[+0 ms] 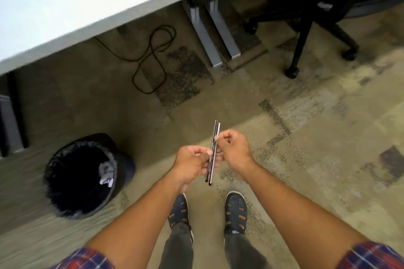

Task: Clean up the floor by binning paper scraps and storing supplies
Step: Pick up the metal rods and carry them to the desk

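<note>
I stand on the carpet holding thin dark pencils (215, 131) upright in front of me, at about waist height. My left hand (192, 161) pinches their lower part. My right hand (232, 146) pinches them a little higher, from the right side. Both hands touch the pencils at once. A black bin (59, 172) with a dark liner stands on the floor to my left, and white paper scraps (106, 178) lie inside it near its right wall.
A white desk (87, 6) crosses the top left, with grey metal legs (209, 35) under it. A black cable (153, 57) loops on the carpet beneath. A black office chair base (306, 35) stands at the top right. My two shoes (207, 209) are below my hands.
</note>
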`<act>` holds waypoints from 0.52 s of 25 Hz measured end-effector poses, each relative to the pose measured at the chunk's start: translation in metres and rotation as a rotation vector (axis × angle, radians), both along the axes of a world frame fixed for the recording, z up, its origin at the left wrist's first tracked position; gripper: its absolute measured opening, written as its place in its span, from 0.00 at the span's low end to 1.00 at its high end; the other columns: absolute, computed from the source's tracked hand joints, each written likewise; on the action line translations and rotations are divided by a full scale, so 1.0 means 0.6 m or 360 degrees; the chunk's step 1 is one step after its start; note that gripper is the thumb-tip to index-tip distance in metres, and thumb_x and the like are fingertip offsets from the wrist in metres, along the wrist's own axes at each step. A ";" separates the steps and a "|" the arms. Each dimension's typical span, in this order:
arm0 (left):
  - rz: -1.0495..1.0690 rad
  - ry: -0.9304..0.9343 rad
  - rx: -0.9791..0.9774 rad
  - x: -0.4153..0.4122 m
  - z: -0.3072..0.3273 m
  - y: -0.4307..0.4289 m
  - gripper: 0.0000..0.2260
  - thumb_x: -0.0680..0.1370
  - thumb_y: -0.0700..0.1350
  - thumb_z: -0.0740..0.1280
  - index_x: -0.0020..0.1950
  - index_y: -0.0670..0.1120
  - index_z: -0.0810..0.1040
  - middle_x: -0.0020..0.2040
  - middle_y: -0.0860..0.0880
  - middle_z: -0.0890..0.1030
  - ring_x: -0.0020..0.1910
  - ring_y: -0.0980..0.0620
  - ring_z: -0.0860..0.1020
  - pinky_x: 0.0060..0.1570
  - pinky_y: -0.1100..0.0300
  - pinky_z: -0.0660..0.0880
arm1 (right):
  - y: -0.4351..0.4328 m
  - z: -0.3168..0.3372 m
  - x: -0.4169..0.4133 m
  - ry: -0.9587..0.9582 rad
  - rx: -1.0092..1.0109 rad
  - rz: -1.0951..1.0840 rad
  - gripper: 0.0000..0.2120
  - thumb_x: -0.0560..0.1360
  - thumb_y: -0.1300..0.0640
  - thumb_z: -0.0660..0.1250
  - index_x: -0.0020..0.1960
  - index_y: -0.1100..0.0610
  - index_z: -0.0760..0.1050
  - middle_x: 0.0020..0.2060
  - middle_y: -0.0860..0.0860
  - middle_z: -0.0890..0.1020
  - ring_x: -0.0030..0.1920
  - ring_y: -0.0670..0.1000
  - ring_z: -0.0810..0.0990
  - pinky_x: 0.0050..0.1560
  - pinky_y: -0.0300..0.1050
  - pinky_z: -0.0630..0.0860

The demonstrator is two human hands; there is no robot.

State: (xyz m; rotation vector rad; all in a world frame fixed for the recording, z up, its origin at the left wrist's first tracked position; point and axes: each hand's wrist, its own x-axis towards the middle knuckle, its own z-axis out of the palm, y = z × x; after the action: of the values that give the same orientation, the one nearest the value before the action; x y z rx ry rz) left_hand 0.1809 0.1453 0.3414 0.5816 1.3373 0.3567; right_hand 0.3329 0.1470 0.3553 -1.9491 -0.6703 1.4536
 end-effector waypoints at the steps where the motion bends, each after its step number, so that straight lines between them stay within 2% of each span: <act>1: 0.0005 -0.0024 0.0006 0.000 0.034 -0.002 0.11 0.82 0.39 0.69 0.60 0.34 0.80 0.50 0.38 0.89 0.49 0.41 0.89 0.47 0.52 0.86 | 0.000 0.037 0.002 0.0017 0.0019 -0.0003 0.03 0.79 0.63 0.68 0.51 0.63 0.79 0.40 0.57 0.83 0.39 0.54 0.82 0.47 0.66 0.84; 4: 0.0019 -0.0110 0.0033 0.004 0.137 -0.006 0.08 0.80 0.36 0.71 0.59 0.36 0.83 0.51 0.38 0.89 0.49 0.42 0.88 0.50 0.51 0.86 | -0.002 0.144 0.010 0.0091 0.0074 -0.0004 0.06 0.81 0.63 0.67 0.53 0.66 0.77 0.41 0.59 0.81 0.39 0.55 0.82 0.45 0.64 0.84; 7: 0.0054 -0.0157 0.0079 0.005 0.236 -0.012 0.06 0.78 0.35 0.72 0.51 0.41 0.87 0.50 0.39 0.89 0.49 0.42 0.88 0.52 0.50 0.86 | -0.003 0.234 0.015 0.0091 0.0172 0.0068 0.06 0.80 0.62 0.68 0.53 0.66 0.78 0.41 0.58 0.82 0.39 0.53 0.81 0.41 0.52 0.82; 10: 0.0104 -0.0147 0.0134 -0.002 0.323 -0.020 0.06 0.78 0.36 0.73 0.49 0.44 0.89 0.49 0.39 0.89 0.47 0.43 0.87 0.51 0.50 0.86 | 0.000 0.312 0.016 0.0093 0.0239 0.0155 0.05 0.79 0.62 0.70 0.51 0.64 0.80 0.38 0.55 0.83 0.36 0.50 0.80 0.34 0.39 0.78; 13: 0.0139 -0.0117 0.0189 -0.018 0.391 -0.025 0.05 0.77 0.37 0.74 0.51 0.42 0.88 0.49 0.38 0.88 0.46 0.42 0.88 0.49 0.49 0.85 | 0.011 0.373 0.008 0.0136 0.0250 0.0304 0.04 0.79 0.62 0.70 0.51 0.62 0.81 0.41 0.55 0.87 0.35 0.48 0.83 0.31 0.36 0.77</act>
State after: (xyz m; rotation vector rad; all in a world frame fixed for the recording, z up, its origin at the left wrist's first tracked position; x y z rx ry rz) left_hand 0.1699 0.1305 0.5757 0.6044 1.2791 0.5272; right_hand 0.3377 0.1536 0.5792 -1.7318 -0.9236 1.5386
